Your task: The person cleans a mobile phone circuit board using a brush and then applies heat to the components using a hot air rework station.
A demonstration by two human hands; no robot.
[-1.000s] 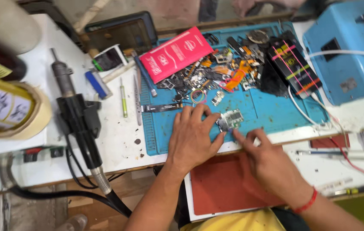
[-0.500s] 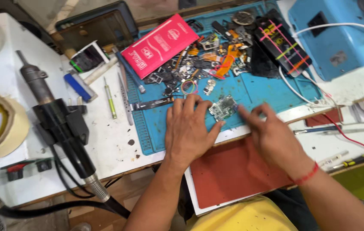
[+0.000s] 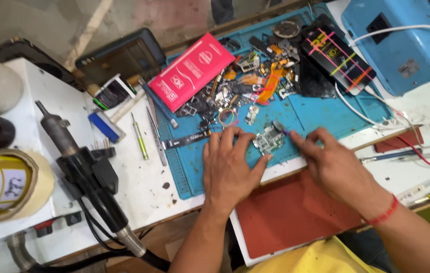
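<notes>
A small green circuit board (image 3: 268, 140) lies on the blue work mat (image 3: 321, 119). My left hand (image 3: 230, 169) rests flat on the mat, its fingertips and thumb pinning the board's left and lower edges. My right hand (image 3: 333, 167) reaches in from the right; its fingertips pinch a small dark part (image 3: 281, 127) at the board's upper right corner. A red thread band circles my right wrist.
A heap of small phone parts (image 3: 247, 88), a red flat box (image 3: 191, 69) and a black packet (image 3: 338, 58) lie at the mat's back. Tweezers (image 3: 157, 131), a green screwdriver (image 3: 139, 138) and a hot-air gun (image 3: 86, 177) lie left. A blue machine (image 3: 402, 45) stands at the right.
The view has swung and drawn closer. Both hands stay on the circuit board; the right fingertips have closed in on its upper right corner.
</notes>
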